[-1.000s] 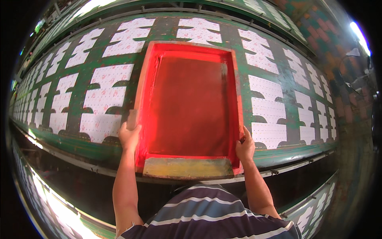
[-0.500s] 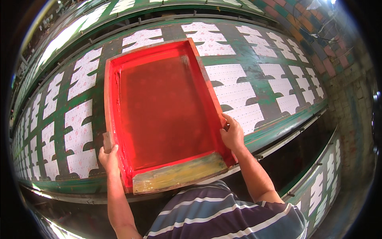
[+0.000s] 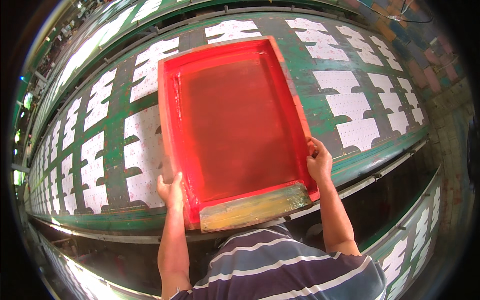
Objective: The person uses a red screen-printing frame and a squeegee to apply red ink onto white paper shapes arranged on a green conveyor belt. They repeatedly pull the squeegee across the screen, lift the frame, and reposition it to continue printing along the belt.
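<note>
A screen-printing frame (image 3: 291,90) is in both my hands, spanning the middle of the head view. Its mesh (image 3: 230,125) looks dark red, and bright red ink coats the inner walls. A yellowish, scuffed band (image 3: 255,207) covers its near end, close to my body. My left hand (image 3: 171,191) grips the left side near that end, the thumb along the edge. On the opposite side, my right hand (image 3: 320,159) has its fingers curled round the edge. White cut pieces (image 3: 142,150) on the left carry faint reddish marks. Whether the frame touches the table cannot be told.
The long green table (image 3: 345,165) bears several rows of white pieces (image 3: 345,107) with dotted lines on the right. A metal rail (image 3: 365,177) runs along its near edge. Another table (image 3: 400,260) with pieces stands behind me at the lower right. Coloured bricks (image 3: 425,65) lie beyond the right end.
Together with both hands, the frame has shifted right along the table. It now covers pieces that lay to its right, and pieces formerly beneath it show on its left.
</note>
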The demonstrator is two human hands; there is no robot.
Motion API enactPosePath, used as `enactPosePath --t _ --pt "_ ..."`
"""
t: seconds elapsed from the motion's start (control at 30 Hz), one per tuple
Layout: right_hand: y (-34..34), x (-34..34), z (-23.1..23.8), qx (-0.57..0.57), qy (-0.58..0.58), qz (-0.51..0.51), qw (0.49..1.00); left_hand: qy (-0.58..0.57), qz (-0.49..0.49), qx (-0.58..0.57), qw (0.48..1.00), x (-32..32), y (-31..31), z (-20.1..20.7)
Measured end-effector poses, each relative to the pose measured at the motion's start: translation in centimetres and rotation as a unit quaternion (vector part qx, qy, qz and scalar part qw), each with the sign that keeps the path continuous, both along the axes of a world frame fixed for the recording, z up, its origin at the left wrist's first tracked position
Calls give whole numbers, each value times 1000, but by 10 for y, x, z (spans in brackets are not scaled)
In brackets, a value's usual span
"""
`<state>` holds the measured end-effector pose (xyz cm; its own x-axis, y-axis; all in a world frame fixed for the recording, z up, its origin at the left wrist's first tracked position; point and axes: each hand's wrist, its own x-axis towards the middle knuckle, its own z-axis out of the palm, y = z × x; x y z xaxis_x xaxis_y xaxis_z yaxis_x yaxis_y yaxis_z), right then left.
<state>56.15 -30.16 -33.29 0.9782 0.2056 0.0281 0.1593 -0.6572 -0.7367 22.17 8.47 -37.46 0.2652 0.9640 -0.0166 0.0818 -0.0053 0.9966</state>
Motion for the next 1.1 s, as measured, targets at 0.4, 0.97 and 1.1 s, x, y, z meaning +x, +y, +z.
enactPosePath --t 0.4,0.97,1.1 --pt "-75 64 -7 20 13 19 1000 22 -8 -8 1000 60 -74 -3" --pt "-64 -76 64 -114 -112 552 818 229 -1 71 971 72 -75 -11" --pt "-44 -98 69 -176 -161 537 809 256 15 119 959 75 -76 -16"
